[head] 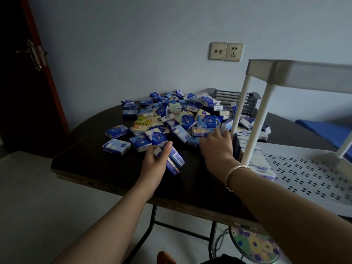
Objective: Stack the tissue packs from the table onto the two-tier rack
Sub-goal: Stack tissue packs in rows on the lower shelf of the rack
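Left hand (155, 161) has fingers curled round a few tissue packs (174, 159) while right hand (216, 147) reaches flat-fingered into the tabletop pile (171, 117) (mid-gathering, I'd guess), next they go beside the row on the rack (308, 178).

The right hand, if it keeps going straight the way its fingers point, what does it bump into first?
Probably the pile of tissue packs. The right hand reaches up and away over the table, fingertips already at the pile's near edge; whether they touch is unclear.
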